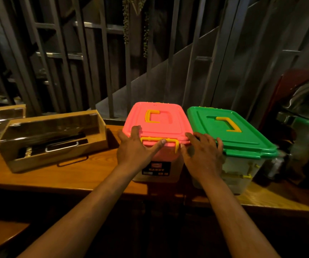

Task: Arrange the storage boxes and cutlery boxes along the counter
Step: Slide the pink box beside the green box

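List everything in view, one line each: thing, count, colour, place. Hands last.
Pink-lid box: 1, pink lid, yellow handle and latch, centre of counter.
Green-lid box: 1, green lid, yellow handle, right of the pink one.
Cutlery boxes: 2, wood, left; the far one is cut off by the frame.
Counter: 1, brown wood.
Metal railing: grey, behind.
Left hand: on the pink lid's near left corner.
Right hand: where the two boxes meet.
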Motion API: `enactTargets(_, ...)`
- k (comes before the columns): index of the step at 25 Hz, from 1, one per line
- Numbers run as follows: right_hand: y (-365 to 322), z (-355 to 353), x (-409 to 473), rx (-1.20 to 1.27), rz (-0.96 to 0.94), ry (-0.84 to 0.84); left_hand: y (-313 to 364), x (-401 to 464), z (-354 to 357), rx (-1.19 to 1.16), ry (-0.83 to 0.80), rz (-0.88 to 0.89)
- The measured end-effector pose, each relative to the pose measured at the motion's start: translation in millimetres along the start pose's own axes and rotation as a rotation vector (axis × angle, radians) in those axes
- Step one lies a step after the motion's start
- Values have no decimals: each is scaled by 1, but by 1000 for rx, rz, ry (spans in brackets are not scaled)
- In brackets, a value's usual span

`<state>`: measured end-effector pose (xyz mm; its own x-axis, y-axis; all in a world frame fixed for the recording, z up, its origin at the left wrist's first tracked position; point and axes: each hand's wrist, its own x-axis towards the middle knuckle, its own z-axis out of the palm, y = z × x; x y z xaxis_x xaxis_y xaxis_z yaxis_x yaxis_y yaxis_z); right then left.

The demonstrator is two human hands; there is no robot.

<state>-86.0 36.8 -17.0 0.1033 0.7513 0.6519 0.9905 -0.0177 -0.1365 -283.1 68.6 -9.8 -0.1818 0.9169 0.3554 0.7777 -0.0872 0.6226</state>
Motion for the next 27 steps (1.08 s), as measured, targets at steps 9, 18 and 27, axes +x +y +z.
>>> enactTargets(9, -3, -4, -7, 18, -29, -19, -38, -6, -30, 34, -92, 178)
enactTargets(18, -177, 7, -26, 287, -121, 72, -158, 9, -117, 121, 119, 286)
enactTargets(27, -379, 97, -19, 451, -131, -119, -359, 94, -212, 342, 91, 72)
